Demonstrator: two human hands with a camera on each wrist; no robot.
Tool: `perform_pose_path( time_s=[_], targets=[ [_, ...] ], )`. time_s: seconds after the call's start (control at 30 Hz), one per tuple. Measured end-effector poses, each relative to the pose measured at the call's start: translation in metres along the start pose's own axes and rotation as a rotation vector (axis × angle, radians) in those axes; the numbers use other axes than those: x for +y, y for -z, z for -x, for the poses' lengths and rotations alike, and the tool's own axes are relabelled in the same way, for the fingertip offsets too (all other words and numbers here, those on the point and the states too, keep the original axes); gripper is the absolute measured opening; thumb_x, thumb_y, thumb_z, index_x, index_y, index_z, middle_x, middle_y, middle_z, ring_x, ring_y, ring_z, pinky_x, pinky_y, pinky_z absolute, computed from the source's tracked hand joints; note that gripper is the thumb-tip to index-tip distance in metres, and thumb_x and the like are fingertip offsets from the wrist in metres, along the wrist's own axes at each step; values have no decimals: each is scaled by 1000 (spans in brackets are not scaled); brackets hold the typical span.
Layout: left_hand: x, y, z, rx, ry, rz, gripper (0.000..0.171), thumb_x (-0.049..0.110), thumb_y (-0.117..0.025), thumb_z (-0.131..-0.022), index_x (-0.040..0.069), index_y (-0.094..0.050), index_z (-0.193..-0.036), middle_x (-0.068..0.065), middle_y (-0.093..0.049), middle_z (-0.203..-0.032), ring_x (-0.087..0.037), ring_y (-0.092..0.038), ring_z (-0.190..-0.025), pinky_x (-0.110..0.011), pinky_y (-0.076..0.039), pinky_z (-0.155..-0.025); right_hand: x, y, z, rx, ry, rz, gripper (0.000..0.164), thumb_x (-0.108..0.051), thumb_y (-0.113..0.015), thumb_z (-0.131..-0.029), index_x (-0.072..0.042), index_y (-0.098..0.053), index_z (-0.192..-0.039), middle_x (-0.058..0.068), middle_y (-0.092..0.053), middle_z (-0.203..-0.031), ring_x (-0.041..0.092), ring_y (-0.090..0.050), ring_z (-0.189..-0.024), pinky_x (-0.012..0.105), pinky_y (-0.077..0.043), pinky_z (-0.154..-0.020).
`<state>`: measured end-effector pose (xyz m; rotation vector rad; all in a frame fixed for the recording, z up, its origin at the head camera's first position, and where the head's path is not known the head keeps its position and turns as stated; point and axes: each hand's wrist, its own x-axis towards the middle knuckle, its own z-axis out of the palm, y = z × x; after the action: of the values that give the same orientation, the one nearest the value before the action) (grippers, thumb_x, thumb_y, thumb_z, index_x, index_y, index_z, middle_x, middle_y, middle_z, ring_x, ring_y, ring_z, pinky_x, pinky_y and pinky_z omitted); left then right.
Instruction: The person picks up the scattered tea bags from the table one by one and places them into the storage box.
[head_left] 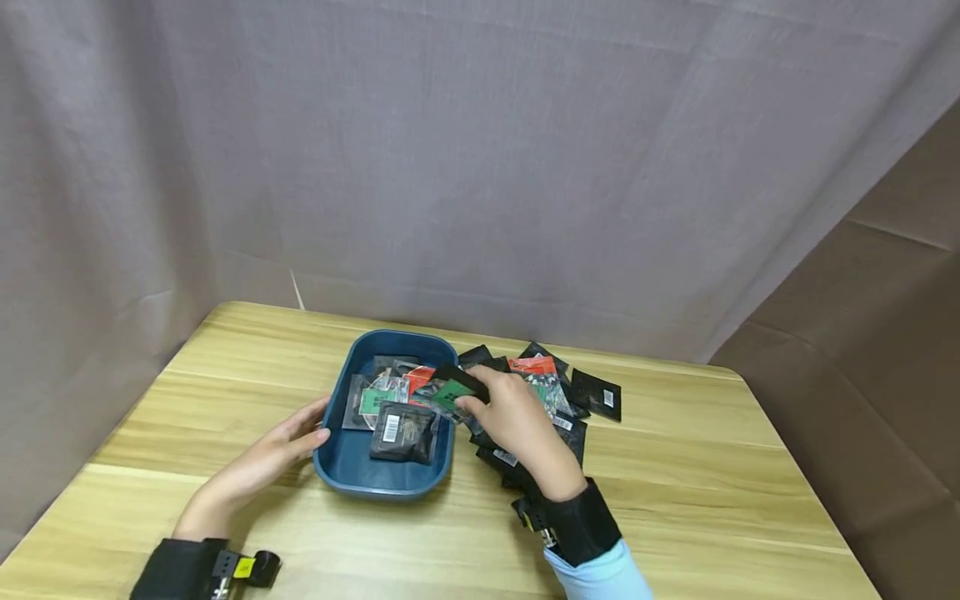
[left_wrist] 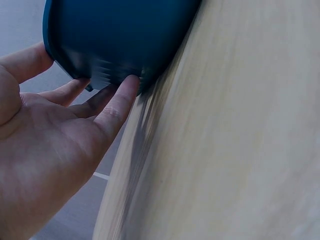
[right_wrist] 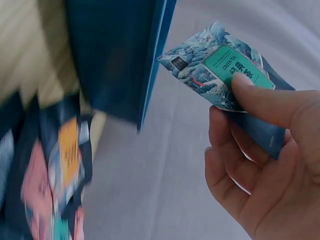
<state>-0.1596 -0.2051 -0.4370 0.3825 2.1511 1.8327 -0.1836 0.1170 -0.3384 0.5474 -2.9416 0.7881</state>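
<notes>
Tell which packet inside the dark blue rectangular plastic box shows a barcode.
The black square packet toward the near end of the box: its white barcode faces up, the others show none.

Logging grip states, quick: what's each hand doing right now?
Left hand: open, touching the blue tub.
Right hand: closed, holding a green-labelled tea packet.

Pale wood-grain table (head_left: 712, 483) with rounded corners, grey fabric backdrop (head_left: 480, 167) behind, brown creased surface (head_left: 885, 333) at right
</notes>
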Motion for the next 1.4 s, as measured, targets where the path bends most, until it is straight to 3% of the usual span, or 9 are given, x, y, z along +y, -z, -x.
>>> perform_pose_path(
  time_s=[0.07,0.13,0.43,0.53,0.6,0.73,0.83,1.07,1.4],
  targets=[
    [-1,-1,0,-3,6,13,65,18,-46,-105,-6,-12,-155,-34,-12,-158,-48,-15,-143,-56,-28,-111,-7,-7,-4,-34,35,8,46,-22,-70,-94,-6,-59,-135,11,-72,-95,18,-64,-68,39,-52,-74],
    [-1,0,0,-3,10,17,65,18,-46,-105,-6,-12,-155,-34,-12,-158,-49,-15,-143,-59,-26,-111,-15,-14,-8,-61,64,31,46,-21,-71,-93,-8,-60,-135,11,-71,-109,19,-66,-80,39,-52,-77],
    [-2,3,4,3,7,-1,65,19,-45,-105,-7,-12,-155,-34,-12,-158,-49,-15,-143,-59,-25,-110,-51,-41,-29,-250,128,204,49,-21,-76,-89,-15,-60,-135,4,-69,-118,21,-65,-100,36,-53,-75],
    [-2,4,4,-1,-2,-3,65,19,-45,-105,-8,-12,-155,-34,-12,-157,-50,-15,-143,-59,-25,-110,-60,-47,-35,-307,132,264,45,-15,-72,-91,-16,-59,-134,2,-68,-115,17,-64,-97,36,-52,-71],
    [-3,4,4,-4,-4,-6,65,19,-45,-105,-8,-12,-155,-34,-12,-157,-50,-15,-143,-55,-28,-111,-64,-49,-39,-345,137,268,45,-8,-69,-91,-15,-58,-134,3,-68,-114,13,-61,-93,32,-52,-72],
    [-4,5,3,-4,-2,0,65,19,-45,-105,-8,-12,-155,-34,-13,-157,-48,-16,-143,-31,-37,-105,-67,-54,-47,-403,135,183,47,2,-65,-91,-9,-55,-136,7,-67,-116,13,-55,-84,25,-48,-70],
    [-4,5,3,-8,-2,7,65,19,-46,-105,-7,-12,-155,-34,-13,-157,-48,-18,-142,-26,-37,-102,-68,-55,-50,-412,130,112,49,5,-63,-91,-6,-54,-137,9,-65,-123,14,-54,-85,23,-44,-67],
    [-3,4,1,-13,3,16,66,19,-45,-106,-7,-11,-155,-34,-10,-158,-50,-16,-143,-56,-27,-110,-67,-53,-49,-390,105,102,52,-4,-64,-94,-8,-48,-143,9,-57,-138,14,-55,-101,27,-49,-78],
    [-1,4,2,-11,3,11,66,19,-46,-105,-6,-11,-155,-34,-11,-158,-50,-16,-143,-55,-29,-110,-61,-53,-47,-266,150,173,47,-25,-66,-97,-14,-54,-141,4,-57,-140,22,-52,-128,40,-44,-104]
  ],
)
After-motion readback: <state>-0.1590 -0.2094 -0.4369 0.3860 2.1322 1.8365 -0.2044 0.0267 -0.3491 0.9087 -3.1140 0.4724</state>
